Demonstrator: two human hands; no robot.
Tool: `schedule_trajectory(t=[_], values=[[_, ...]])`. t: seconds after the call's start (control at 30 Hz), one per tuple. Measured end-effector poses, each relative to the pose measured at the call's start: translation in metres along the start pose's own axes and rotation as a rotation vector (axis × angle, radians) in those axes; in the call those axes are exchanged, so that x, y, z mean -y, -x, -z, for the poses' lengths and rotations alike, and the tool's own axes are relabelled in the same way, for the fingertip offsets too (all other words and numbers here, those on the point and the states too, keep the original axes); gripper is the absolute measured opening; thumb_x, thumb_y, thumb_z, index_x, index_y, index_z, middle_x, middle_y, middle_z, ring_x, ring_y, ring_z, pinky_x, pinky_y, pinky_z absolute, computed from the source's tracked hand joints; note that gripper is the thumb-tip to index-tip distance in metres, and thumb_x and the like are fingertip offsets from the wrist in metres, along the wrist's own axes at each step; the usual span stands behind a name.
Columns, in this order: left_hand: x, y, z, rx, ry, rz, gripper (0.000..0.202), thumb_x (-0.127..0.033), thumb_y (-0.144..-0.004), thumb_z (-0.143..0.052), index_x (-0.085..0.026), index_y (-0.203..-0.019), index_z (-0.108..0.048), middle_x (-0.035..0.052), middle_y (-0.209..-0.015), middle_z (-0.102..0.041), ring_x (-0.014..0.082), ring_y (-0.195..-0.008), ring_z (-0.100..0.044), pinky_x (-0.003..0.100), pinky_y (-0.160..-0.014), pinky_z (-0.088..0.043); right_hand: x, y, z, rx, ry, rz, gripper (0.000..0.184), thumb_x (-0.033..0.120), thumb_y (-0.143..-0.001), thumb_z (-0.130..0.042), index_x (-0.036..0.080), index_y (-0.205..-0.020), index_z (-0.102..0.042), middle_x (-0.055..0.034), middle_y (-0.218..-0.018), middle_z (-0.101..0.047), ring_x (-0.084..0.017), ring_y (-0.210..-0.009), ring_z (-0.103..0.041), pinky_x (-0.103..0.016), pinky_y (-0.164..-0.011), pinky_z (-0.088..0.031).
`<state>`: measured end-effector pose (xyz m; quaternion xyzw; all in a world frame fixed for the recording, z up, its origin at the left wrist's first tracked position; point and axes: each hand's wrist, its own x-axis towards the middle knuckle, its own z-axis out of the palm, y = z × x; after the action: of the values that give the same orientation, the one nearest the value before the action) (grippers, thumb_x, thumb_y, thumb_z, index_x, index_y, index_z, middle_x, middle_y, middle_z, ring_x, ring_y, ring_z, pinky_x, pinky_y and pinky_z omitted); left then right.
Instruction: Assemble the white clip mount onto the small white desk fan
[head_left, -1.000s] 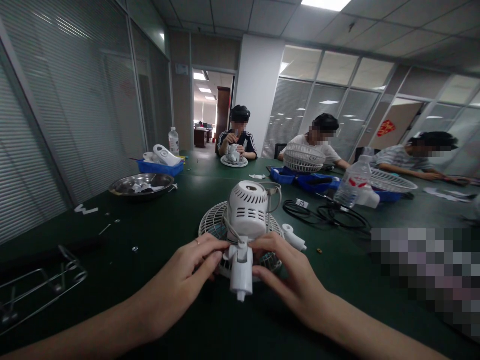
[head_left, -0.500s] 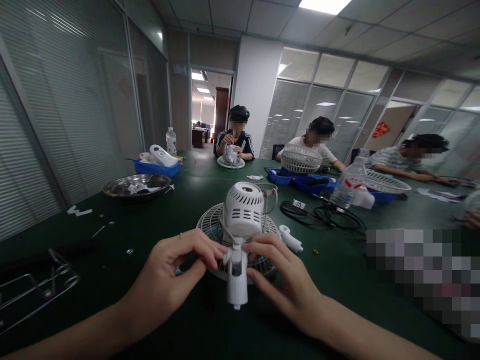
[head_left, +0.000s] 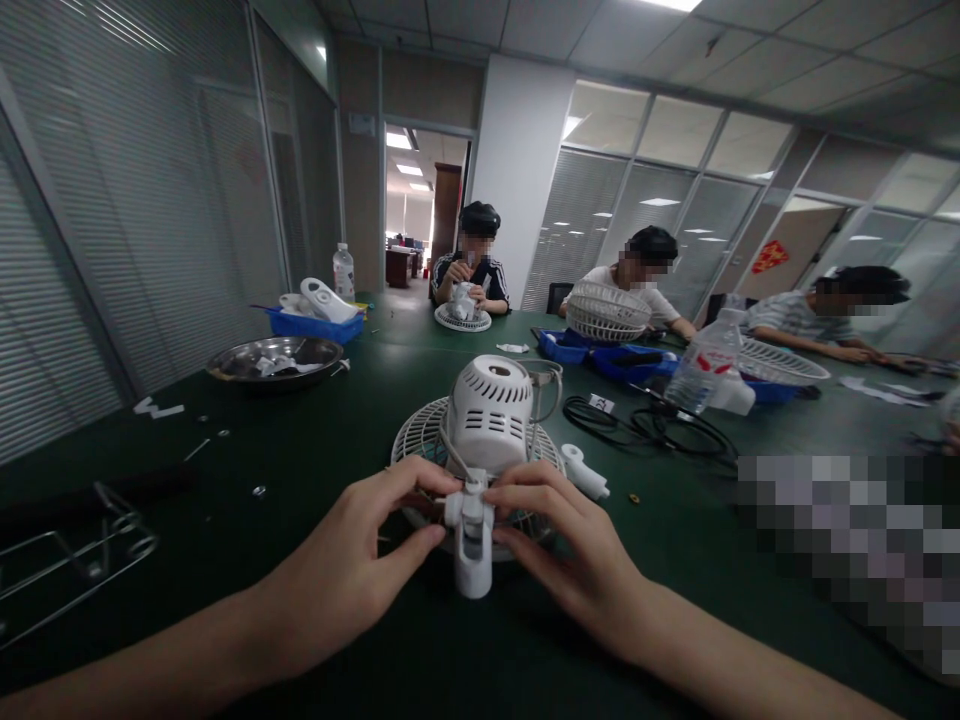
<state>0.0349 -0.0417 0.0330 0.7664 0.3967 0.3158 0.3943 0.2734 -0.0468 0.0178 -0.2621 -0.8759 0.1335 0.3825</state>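
A white fan motor housing (head_left: 495, 412) sits on a round white fan grille (head_left: 420, 432) in front of me. From the housing's near side a white slotted neck bracket (head_left: 474, 572) sticks out towards me, with a small knob (head_left: 453, 508) on its left. My left hand (head_left: 375, 545) has its index finger and thumb around that knob, above and below it. On the bracket's right side, my right hand (head_left: 570, 535) grips with curled fingers. A wire runs down the housing to the bracket. A loose white tubular part (head_left: 585, 472) lies right of the grille.
A metal bowl (head_left: 277, 362) with small parts and a blue tray (head_left: 315, 326) stand at the left. Wire pieces (head_left: 97, 560) and a nut (head_left: 259, 491) lie nearer. Black cable (head_left: 637, 425) and a water bottle (head_left: 705, 362) are at the right. Several people sit across the table.
The slotted bracket has tipped slightly, so its lower end sits higher. My left fingers have spread a little around the knob, which shows more now. The view has shifted slightly.
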Motion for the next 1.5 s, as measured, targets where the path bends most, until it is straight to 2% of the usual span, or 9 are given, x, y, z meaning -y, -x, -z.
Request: schedule_trajectory(t=[0.13,0.2,0.33,0.47,0.67,0.9,1.17,1.27,1.5], values=[[-0.003,0.001,0.003,-0.076,-0.075,-0.235,0.011,-0.018,-0.088,-0.058,-0.022,-0.094,-0.067,0.0021,-0.11,-0.066,0.018,-0.105,-0.061,0.031,-0.094,-0.048,-0.002,-0.001,0.0,-0.075,0.041,0.039,0.036,0.009,-0.088,-0.06,0.024,-0.12,-0.057,-0.0042,-0.103,-0.056,-0.014,-0.092,-0.059,-0.025,-0.077,-0.052],[-0.003,0.001,0.005,-0.092,-0.069,-0.261,0.011,-0.018,-0.088,-0.058,-0.021,-0.09,-0.068,0.0025,-0.106,-0.067,0.0175,-0.101,-0.063,0.03,-0.091,-0.049,-0.001,-0.003,-0.001,-0.088,0.057,0.042,0.035,0.009,-0.088,-0.061,0.023,-0.12,-0.057,-0.0041,-0.102,-0.057,-0.013,-0.09,-0.059,-0.024,-0.074,-0.052],[0.005,-0.005,0.007,-0.054,0.115,-0.095,0.011,-0.026,-0.089,-0.061,-0.023,-0.098,-0.065,-0.0003,-0.099,-0.066,0.0159,-0.098,-0.063,0.028,-0.09,-0.051,0.003,-0.004,-0.002,-0.06,0.052,0.017,0.034,0.012,-0.089,-0.06,0.023,-0.121,-0.057,-0.0046,-0.104,-0.058,-0.014,-0.093,-0.059,-0.024,-0.078,-0.052],[0.01,-0.011,0.009,0.05,0.348,0.093,0.025,-0.036,-0.087,-0.064,-0.023,-0.108,-0.061,0.0002,-0.11,-0.065,0.0186,-0.108,-0.062,0.031,-0.095,-0.05,0.004,-0.004,0.0,-0.029,0.017,-0.027,0.033,0.014,-0.09,-0.059,0.023,-0.121,-0.055,-0.0053,-0.108,-0.057,-0.015,-0.097,-0.058,-0.028,-0.082,-0.052],[-0.012,-0.013,0.017,0.256,0.353,0.203,0.024,-0.034,-0.09,-0.058,-0.017,-0.106,-0.065,0.0029,-0.113,-0.069,0.0208,-0.112,-0.062,0.035,-0.1,-0.046,0.0,-0.006,0.004,-0.015,-0.017,-0.048,0.038,0.013,-0.091,-0.056,0.025,-0.126,-0.052,-0.0067,-0.112,-0.056,-0.015,-0.095,-0.059,-0.029,-0.081,-0.054],[-0.016,-0.013,0.02,0.241,0.284,0.217,0.029,-0.039,-0.091,-0.056,-0.02,-0.113,-0.062,0.004,-0.116,-0.068,0.0207,-0.113,-0.062,0.036,-0.101,-0.044,0.0,-0.007,0.003,-0.07,-0.084,-0.053,0.038,0.012,-0.089,-0.06,0.026,-0.123,-0.056,-0.0059,-0.109,-0.059,-0.016,-0.097,-0.061,-0.029,-0.08,-0.054],[0.0,-0.006,-0.001,0.148,0.221,0.137,0.034,-0.041,-0.09,-0.057,-0.022,-0.118,-0.054,0.0038,-0.115,-0.066,0.02,-0.11,-0.061,0.034,-0.096,-0.047,-0.001,-0.007,0.002,-0.087,-0.107,-0.076,0.018,0.013,-0.092,-0.054,0.022,-0.107,-0.061,-0.0055,-0.099,-0.062,-0.017,-0.093,-0.06,-0.031,-0.079,-0.051],[-0.007,-0.001,-0.002,0.079,0.099,0.101,0.032,-0.039,-0.091,-0.054,-0.023,-0.119,-0.055,0.0025,-0.112,-0.067,0.0199,-0.105,-0.062,0.033,-0.092,-0.048,-0.002,-0.007,0.0,-0.121,-0.077,-0.062,0.013,0.016,-0.092,-0.056,0.02,-0.102,-0.062,-0.0057,-0.095,-0.063,-0.017,-0.09,-0.06,-0.031,-0.077,-0.051],[-0.017,0.003,0.0,0.061,-0.067,0.041,0.029,-0.03,-0.091,-0.053,-0.023,-0.119,-0.056,0.002,-0.108,-0.066,0.0197,-0.097,-0.063,0.034,-0.086,-0.049,-0.001,-0.007,-0.003,-0.148,-0.085,-0.085,0.01,0.018,-0.092,-0.056,0.02,-0.1,-0.062,-0.0049,-0.091,-0.064,-0.016,-0.082,-0.061,-0.029,-0.071,-0.051]])
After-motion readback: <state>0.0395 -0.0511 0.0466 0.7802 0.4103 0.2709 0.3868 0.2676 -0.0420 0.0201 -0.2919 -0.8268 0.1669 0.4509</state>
